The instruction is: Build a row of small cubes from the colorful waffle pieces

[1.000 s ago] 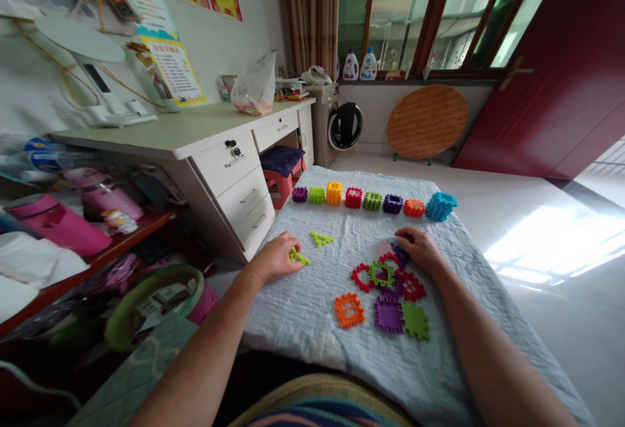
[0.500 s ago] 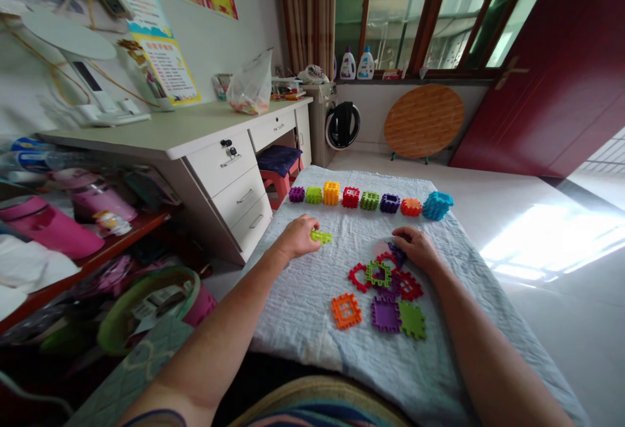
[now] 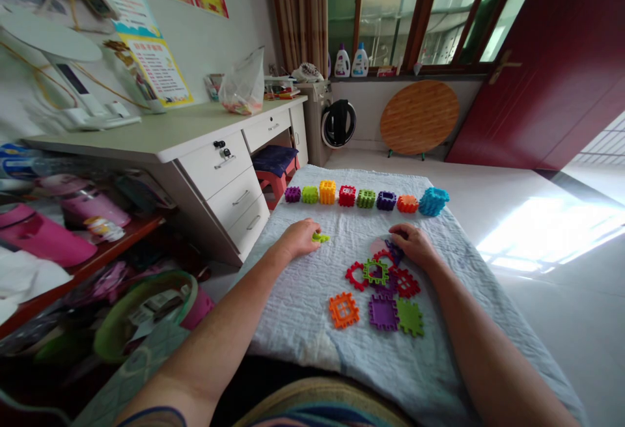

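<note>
My left hand (image 3: 301,239) is closed on a yellow-green interlocking tile (image 3: 321,238), whose notched edge sticks out past the fingertips just above the cloth. My right hand (image 3: 414,245) has its fingers curled at the upper edge of a dark purple tile (image 3: 394,252); its fingertips are partly hidden. Beneath and beside that tile is a loose pile: a red ring-like tile (image 3: 357,276), a green open-frame tile (image 3: 375,272) and a red window tile (image 3: 406,282). Nearer me lie an orange window tile (image 3: 344,310), a purple square tile (image 3: 383,312) and a green tile (image 3: 411,317).
Along the far side of the cloth-covered table (image 3: 293,310) stands a row of several assembled cubes, from a small purple cube (image 3: 292,194) to a larger blue cube (image 3: 434,202). A white desk (image 3: 195,129) stands to the left, with a bin (image 3: 110,329) below.
The view has shifted slightly. The tile in my left hand is tilted flatter and shows less. My right hand stays at the dark purple tile, almost unmoved.
</note>
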Motion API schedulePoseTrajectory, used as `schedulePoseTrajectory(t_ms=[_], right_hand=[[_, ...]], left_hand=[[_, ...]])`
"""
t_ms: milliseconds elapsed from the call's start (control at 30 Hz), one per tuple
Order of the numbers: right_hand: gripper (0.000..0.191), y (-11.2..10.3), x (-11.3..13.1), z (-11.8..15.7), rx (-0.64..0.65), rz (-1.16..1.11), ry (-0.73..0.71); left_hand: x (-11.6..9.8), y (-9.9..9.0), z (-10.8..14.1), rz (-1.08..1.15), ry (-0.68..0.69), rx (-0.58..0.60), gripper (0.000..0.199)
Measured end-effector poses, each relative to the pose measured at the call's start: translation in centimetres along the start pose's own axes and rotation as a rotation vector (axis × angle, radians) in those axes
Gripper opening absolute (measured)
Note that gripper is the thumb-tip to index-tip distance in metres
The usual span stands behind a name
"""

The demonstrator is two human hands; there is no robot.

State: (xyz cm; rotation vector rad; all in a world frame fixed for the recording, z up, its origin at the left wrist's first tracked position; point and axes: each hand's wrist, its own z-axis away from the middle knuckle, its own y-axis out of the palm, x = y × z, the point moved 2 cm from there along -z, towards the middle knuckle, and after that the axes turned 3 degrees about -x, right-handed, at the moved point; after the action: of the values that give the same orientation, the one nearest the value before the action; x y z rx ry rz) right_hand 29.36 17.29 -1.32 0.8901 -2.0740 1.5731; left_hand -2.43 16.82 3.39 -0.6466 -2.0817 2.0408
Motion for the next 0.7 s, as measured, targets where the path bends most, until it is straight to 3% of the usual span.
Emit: schedulePoseTrajectory(t_ms=[433,567,700], right_hand=[[0.028,0.0,0.0,-0.1,-0.002,0.004,-0.006],[0.028,-0.1,0.1,-0.1,-0.001,0.008,-0.007],[0.029,-0.1,0.2,-0.1,0.007,0.018,-0.003]], left_hand=[[-0.5,0.1,-0.8,-0.118,-0.003,0.046,0.023],[-0.2,-0.1,-0.7,-0.105,0.009,0.001,0.024],[1.6,-0.9,-1.1,-0.039,0.016,-0.096,0.024]])
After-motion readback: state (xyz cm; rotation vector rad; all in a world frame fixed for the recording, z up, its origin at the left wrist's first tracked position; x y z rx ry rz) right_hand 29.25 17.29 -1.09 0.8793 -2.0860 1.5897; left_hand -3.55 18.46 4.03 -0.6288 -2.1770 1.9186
